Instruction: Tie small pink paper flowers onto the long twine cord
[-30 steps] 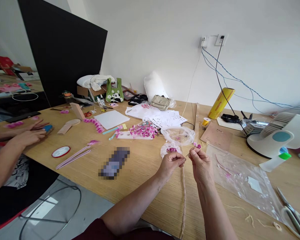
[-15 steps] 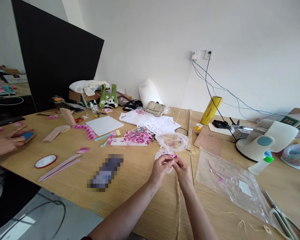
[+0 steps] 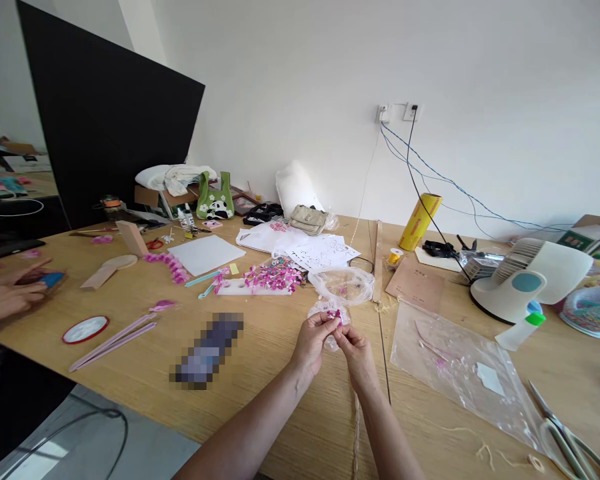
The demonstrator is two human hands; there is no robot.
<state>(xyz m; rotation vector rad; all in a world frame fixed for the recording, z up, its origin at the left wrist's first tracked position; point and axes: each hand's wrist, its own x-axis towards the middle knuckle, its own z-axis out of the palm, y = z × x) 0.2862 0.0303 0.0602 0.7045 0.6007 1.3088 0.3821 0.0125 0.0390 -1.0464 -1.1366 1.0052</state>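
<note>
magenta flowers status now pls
Left hand pinching magenta flowers. Right hand fingertips together right beside. Crumpled clear plastic close behind both hands.

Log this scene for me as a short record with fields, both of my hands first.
left hand: fingers at small magenta flowers
right hand: fingertips together just below those flowers; anything pinched there is too small to tell
beyond hands: clump of pink flowers on a white strip
right side: clear plastic bag, scissors, white fan
back: yellow roll, leaning
far left: another person's hands, by a blue item
</note>
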